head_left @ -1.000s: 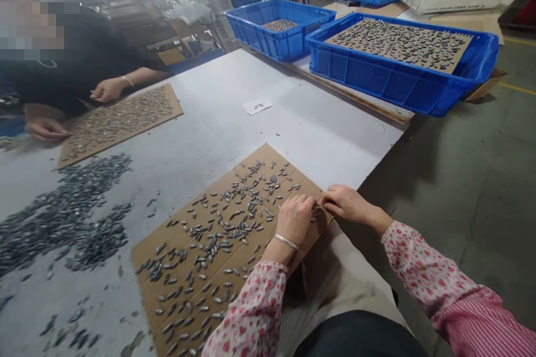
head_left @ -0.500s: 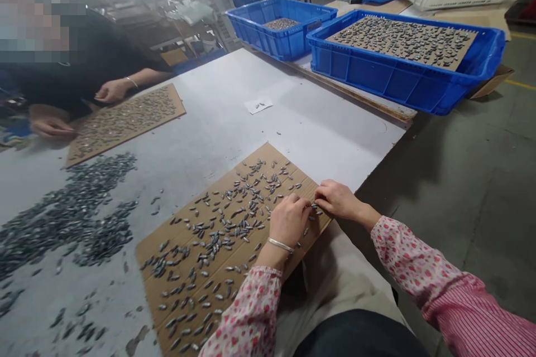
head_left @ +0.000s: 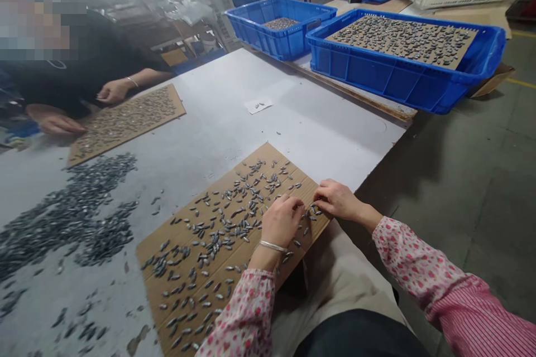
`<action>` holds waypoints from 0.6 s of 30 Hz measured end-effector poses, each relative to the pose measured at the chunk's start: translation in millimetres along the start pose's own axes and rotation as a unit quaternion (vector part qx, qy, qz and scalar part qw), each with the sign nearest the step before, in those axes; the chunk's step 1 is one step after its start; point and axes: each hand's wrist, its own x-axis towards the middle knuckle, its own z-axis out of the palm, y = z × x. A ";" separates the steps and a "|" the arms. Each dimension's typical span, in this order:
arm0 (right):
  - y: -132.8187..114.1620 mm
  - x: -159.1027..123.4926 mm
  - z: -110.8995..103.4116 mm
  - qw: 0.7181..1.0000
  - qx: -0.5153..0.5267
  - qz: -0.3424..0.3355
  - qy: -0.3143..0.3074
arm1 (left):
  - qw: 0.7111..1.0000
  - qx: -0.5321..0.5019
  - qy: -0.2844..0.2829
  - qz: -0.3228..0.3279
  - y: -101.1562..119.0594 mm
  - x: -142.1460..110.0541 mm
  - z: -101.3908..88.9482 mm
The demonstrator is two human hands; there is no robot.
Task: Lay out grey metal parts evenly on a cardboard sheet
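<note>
Small grey metal pieces (head_left: 215,241), slim and pointed like seeds, lie scattered over a brown cardboard sheet (head_left: 247,159) in front of me. My left hand (head_left: 283,220), with a bangle at the wrist, is over the right part of the sheet, its fingers curled down and closed; whatever they hold is hidden. My right hand (head_left: 335,199) rests at the sheet's right edge. Its thumb and fingertips are pinched together by a few of the metal pieces, and I cannot make out what is between them.
A big heap of the same pieces (head_left: 71,206) covers the table's left. Across the table (head_left: 209,106) a co-worker's hands (head_left: 115,91) work at another cardboard sheet (head_left: 180,106). Blue crates (head_left: 377,78) with loaded sheets stand at the back right. A white paper scrap (head_left: 258,107) lies mid-table.
My left hand has moved a little left, away from my right hand, uncovering a few pieces between them. My right hand has barely moved. The co-worker's nearer hand has shifted slightly right.
</note>
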 end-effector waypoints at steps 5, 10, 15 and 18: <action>-3.3 1.6 -2.3 0.999 -0.028 -0.016 -0.025 | 0.997 -0.027 0.032 -0.067 -30.0 -7.8 -13.0; -1.3 8.0 -2.2 1.000 0.006 0.001 -0.005 | 0.993 -0.020 0.013 -0.114 -38.0 -17.5 -32.3; 8.8 33.4 6.8 1.000 0.007 0.014 0.016 | 0.994 0.000 -0.008 -0.110 -24.7 -16.1 -33.2; 9.9 50.0 11.2 1.000 -0.009 0.015 -0.005 | 0.995 0.043 -0.014 -0.089 -19.3 -10.5 -25.6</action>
